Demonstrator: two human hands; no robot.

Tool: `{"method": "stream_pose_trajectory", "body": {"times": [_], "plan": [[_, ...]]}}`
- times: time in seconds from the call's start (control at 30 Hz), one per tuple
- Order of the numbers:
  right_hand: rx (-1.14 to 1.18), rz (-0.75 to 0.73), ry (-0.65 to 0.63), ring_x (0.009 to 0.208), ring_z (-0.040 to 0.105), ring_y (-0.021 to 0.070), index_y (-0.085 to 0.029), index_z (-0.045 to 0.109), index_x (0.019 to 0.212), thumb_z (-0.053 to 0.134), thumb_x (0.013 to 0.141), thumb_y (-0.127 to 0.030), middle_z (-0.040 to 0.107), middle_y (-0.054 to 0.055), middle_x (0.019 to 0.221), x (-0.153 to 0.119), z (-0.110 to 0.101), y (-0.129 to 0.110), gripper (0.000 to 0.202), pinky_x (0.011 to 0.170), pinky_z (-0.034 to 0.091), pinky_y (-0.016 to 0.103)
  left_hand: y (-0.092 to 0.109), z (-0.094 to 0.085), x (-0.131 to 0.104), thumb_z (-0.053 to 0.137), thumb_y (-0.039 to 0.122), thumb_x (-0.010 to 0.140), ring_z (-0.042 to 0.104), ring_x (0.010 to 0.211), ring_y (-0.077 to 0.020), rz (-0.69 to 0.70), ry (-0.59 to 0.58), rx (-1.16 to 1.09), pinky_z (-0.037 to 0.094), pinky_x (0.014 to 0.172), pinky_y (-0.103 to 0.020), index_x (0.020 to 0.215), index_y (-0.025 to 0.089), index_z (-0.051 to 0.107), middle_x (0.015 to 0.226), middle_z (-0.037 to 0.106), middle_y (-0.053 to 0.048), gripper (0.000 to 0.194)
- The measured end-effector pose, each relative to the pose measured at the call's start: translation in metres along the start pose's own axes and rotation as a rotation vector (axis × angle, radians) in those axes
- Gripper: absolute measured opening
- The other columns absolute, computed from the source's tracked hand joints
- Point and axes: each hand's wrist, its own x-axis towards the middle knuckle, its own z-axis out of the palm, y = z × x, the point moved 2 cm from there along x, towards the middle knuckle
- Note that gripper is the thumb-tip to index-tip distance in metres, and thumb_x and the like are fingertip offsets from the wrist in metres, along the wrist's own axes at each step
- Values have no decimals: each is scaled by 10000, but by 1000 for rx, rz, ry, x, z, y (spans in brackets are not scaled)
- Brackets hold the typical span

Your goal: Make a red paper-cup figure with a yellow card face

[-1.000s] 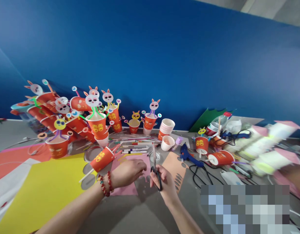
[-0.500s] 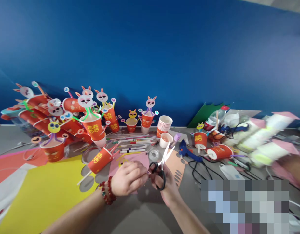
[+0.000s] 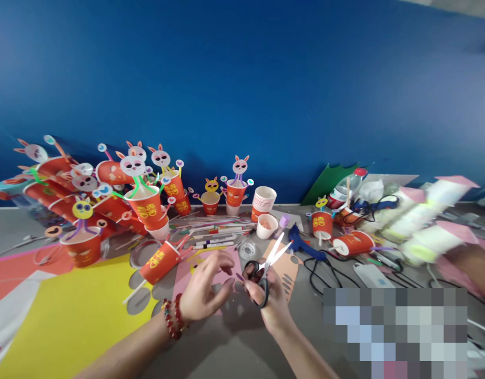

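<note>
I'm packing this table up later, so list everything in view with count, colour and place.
Decorated cups: many, red, mostly left
Cup stack: one, white and red, centre back
Small cup: one, white, centre
Pens: several, mixed, centre
Glue stick: one, purple, centre
Tape roll: one, pale, centre
Paper sheets: several, yellow, pink, peach and others, left to right
Glue gun: at least one, blue, right
Bottle: one, clear, red-capped, right back
Tubes: several, white, pink-topped, far right
Wall: one, blue, back
Table: one, grey, below
Other person's arm: one, right edge
Scissors: one, black-handled, centre front
Left hand: one, red-beaded wrist, centre front
Right hand: one, bare, holding scissors
</note>
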Motion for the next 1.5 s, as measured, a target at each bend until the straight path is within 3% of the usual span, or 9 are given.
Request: {"method": "stream_pose_trajectory", "body": {"times": [0.13, 0.3, 0.4, 0.57, 0.8, 1.5], "plan": [[-41, 1, -39, 581, 524, 131, -203, 575, 821, 785, 703, -350, 587, -21, 675, 1, -2, 1, 282, 544, 427, 240, 2, 7, 5, 504, 339, 930, 576, 784, -180, -315, -116, -341, 484, 736, -300, 846, 178, 561, 833, 602, -53, 190], [-111, -13, -59, 557, 479, 126, -200, 575, 780, 811, 665, -414, 580, -15, 679, 0, 1, -5, 338, 511, 389, 239, 5, 11, 8, 595, 342, 884, 543, 699, -147, -463, -112, -574, 444, 661, -265, 791, 176, 541, 761, 568, -15, 197], [-98, 59, -83, 528, 454, 108, -201, 576, 795, 791, 713, -444, 593, -17, 685, -2, 4, -5, 335, 486, 358, 224, 9, 6, 11, 611, 334, 887, 553, 739, -150, -463, 38, -722, 461, 697, -271, 801, 180, 536, 800, 571, -18, 192], [-65, 98, -305, 480, 397, 80, -192, 524, 753, 742, 744, -597, 544, -30, 597, -9, 12, 1, 460, 453, 277, 207, 12, -4, 12, 612, 285, 905, 562, 853, -158, -452, 256, -785, 475, 789, -294, 809, 178, 545, 996, 616, -58, 159], [-32, 111, -379, 489, 420, 81, -198, 459, 720, 708, 738, -673, 503, -41, 574, -12, 18, 6, 537, 477, 289, 206, 13, -2, 11, 623, 289, 903, 569, 785, -143, -483, 264, -826, 465, 757, -290, 814, 174, 543, 892, 624, -39, 166], [-7, 147, -362, 422, 454, 46, -185, 440, 705, 750, 701, -666, 458, -69, 549, -11, 14, 16, 573, 435, 316, 160, 11, -2, 11, 622, 234, 909, 559, 753, -133, -489, 274, -913, 459, 746, -278, 814, 177, 548, 825, 617, -13, 134]]}}
